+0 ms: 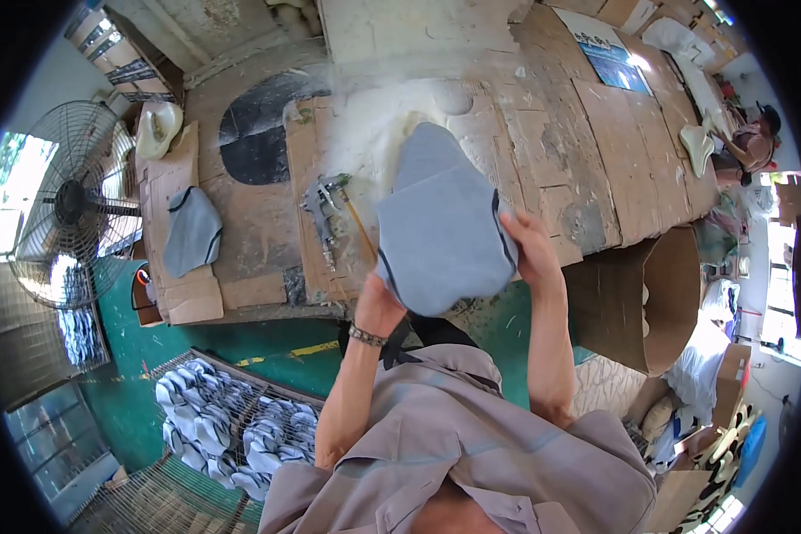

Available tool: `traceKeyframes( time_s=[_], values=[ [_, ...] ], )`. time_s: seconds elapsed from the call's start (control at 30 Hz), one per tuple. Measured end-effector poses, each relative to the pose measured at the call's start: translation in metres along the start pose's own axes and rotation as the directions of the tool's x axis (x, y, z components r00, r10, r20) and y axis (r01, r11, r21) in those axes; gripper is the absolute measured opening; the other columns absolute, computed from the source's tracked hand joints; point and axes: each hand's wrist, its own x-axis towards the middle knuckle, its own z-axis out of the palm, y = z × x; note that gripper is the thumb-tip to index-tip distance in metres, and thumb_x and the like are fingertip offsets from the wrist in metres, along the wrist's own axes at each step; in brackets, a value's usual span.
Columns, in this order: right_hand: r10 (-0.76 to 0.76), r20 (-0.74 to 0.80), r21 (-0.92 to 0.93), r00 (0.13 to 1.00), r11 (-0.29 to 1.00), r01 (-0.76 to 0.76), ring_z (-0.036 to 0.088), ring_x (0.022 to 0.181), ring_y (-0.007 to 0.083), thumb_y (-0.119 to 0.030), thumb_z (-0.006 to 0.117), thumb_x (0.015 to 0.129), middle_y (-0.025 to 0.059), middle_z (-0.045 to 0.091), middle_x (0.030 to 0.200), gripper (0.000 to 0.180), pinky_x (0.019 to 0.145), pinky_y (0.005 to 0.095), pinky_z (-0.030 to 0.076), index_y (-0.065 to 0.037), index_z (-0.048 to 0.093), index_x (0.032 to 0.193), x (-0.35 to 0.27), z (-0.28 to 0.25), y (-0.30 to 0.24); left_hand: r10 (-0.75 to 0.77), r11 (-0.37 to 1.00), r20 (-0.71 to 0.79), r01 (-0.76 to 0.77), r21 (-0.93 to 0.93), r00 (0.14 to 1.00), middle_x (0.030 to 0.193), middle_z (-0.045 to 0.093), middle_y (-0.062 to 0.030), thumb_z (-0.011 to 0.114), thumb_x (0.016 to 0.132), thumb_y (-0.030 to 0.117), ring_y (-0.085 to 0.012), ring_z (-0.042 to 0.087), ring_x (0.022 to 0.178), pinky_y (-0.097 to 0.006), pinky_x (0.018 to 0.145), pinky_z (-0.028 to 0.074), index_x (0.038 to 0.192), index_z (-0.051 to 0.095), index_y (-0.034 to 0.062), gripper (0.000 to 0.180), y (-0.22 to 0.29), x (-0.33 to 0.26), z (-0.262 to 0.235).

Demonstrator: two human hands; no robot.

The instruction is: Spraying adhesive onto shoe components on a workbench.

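Over the front edge of the workbench I hold a grey-blue, saddle-shaped fabric piece (445, 236) with black edging along both sides. At its lower left, the fingers of my left hand (381, 307) are closed on the edge, partly hidden beneath it. My right hand (532, 249) grips the right edge, thumb on top. A narrower grey part (432, 153) extends beyond it; whether it is the same piece or another one underneath, I cannot tell. To the left lies a metal spray gun (323, 214) beside a thin yellow-brown stick (359, 222).
Cardboard covers the workbench (552, 160). Another grey piece (192, 231) lies at its left end, near a large fan (69, 203). A wire rack (280, 392) with several grey-white pieces stands at lower left. An open cardboard box (636, 294) is at right; another person (755, 147) sits beyond.
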Motion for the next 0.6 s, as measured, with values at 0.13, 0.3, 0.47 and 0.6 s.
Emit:
traceKeyframes(
  time_s=[0.13,0.3,0.47,0.6],
  values=[
    [0.157,-0.089,-0.244,0.984,0.954,-0.175,0.058,0.079,0.0051,-0.027,0.070,0.099,-0.0041,0.067,0.087,0.021,0.072,0.0224,0.046,-0.005,0.071,0.099,-0.006,-0.062,0.055,-0.071,0.976,-0.129,0.095,0.198,0.989,0.121,0.069,-0.0006,0.071,0.099,0.030,-0.0135,0.066,0.111,-0.031,0.096,0.052,0.127,0.060,0.0110,0.036,-0.027,0.000,-0.043],
    [0.104,-0.239,-0.183,0.965,0.972,-0.150,0.048,0.068,0.0011,-0.027,0.071,0.099,-0.0097,0.059,0.077,0.020,0.059,0.0220,0.037,-0.009,0.069,0.090,0.009,-0.085,0.081,0.101,0.846,-0.209,0.026,0.532,0.973,0.098,0.067,0.0064,0.068,0.100,0.015,-0.0043,0.060,0.087,-0.021,0.075,0.047,0.112,0.063,0.0108,0.014,-0.016,0.030,-0.046],
    [-0.031,-0.321,-0.119,0.946,0.993,-0.008,0.044,0.062,0.0008,-0.029,0.072,0.098,-0.0110,0.057,0.074,0.022,0.056,0.0214,0.033,-0.012,0.068,0.085,0.049,-0.073,0.086,0.475,0.557,-0.284,-0.035,0.830,0.833,0.085,0.067,0.0061,0.077,0.093,0.023,-0.0050,0.059,0.079,-0.023,0.069,0.046,0.102,0.074,0.0061,0.019,0.011,0.100,-0.046],
    [-0.105,-0.465,-0.187,0.879,0.982,0.019,0.044,0.061,0.0059,-0.027,0.074,0.095,-0.0068,0.056,0.069,0.021,0.056,0.0263,0.035,-0.010,0.071,0.083,0.101,-0.081,0.098,0.596,0.211,-0.233,0.130,0.969,0.769,0.080,0.073,-0.0053,0.082,0.085,0.026,-0.0133,0.065,0.076,-0.030,0.070,0.051,0.089,0.076,0.0030,0.024,0.030,0.159,-0.053]
  ],
)
